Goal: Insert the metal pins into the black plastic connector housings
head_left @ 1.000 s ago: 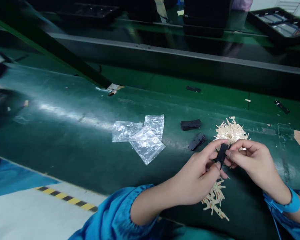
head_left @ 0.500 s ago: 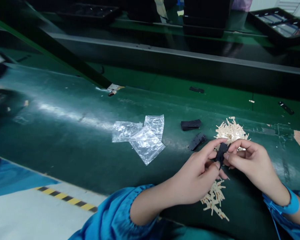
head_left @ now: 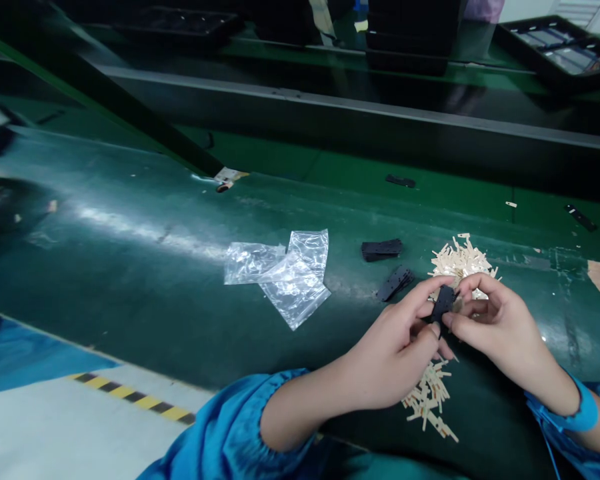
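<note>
My left hand (head_left: 390,360) is closed around a small black perforated strip (head_left: 443,301), which may be a stack of several. My right hand (head_left: 500,327) pinches at the strip's right edge, thumb on its lower part; anything small between those fingertips is hidden. Behind the hands lies a pile of cream-coloured small flat pieces (head_left: 463,257). A second heap of cream pieces (head_left: 427,397) lies below my left hand, partly covered by it. To the left rest two fanned stacks of black strips, the upper stack (head_left: 381,250) and the lower stack (head_left: 395,284).
Crumpled clear plastic bags (head_left: 297,280) lie on the green worktop (head_left: 170,320). Beyond it runs a green belt (head_left: 340,167) bearing scattered black strips (head_left: 401,181). A slanted green post (head_left: 145,120) meets the worktop at left. Black trays (head_left: 560,53) stand at the back.
My right thumb has slid a little down and left along the black strip, and the right fingers have shifted slightly. The pieces on the far belt have moved right. My left hand stays put.
</note>
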A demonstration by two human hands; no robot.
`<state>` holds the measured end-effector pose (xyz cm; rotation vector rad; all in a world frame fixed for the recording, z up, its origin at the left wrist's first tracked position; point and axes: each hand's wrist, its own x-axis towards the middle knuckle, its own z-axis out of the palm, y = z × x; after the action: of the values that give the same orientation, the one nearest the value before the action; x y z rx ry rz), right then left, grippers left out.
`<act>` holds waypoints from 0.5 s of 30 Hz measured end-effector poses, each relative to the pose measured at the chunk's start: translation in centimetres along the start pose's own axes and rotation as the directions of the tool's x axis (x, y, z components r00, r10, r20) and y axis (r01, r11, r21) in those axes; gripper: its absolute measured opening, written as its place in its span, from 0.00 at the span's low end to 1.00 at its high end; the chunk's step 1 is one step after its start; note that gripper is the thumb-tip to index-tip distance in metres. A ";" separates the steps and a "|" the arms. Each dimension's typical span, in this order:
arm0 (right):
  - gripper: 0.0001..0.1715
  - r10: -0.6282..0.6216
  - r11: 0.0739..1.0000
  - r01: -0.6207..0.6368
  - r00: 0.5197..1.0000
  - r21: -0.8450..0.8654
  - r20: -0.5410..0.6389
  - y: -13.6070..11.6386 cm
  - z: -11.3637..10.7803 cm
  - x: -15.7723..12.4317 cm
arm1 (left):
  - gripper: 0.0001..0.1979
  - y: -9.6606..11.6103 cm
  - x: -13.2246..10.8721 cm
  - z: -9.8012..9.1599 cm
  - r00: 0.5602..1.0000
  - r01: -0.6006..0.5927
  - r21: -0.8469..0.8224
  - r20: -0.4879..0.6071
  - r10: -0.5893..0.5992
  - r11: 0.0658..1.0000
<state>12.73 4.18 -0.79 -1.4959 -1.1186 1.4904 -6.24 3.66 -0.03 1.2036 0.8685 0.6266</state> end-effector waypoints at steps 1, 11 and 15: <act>0.18 -0.015 1.000 0.015 1.000 -0.013 -0.005 0.0 0.0 0.0 | 0.28 0.0 0.0 0.0 1.000 0.000 0.002 -0.001 0.000 1.000; 0.11 -0.075 0.996 0.065 0.980 0.061 0.185 -1.2 -0.8 -0.1 | 0.23 -0.4 0.4 -0.2 1.000 -0.019 -0.170 0.010 0.021 0.985; 0.14 -0.106 0.994 0.102 0.975 0.028 0.198 -1.3 -1.3 0.0 | 0.23 -0.6 0.7 -0.3 0.999 -0.001 -0.249 0.035 0.010 0.969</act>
<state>13.88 4.70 0.47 -1.2770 -1.2772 1.5990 -6.16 4.24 -0.86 0.9875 0.7331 0.6946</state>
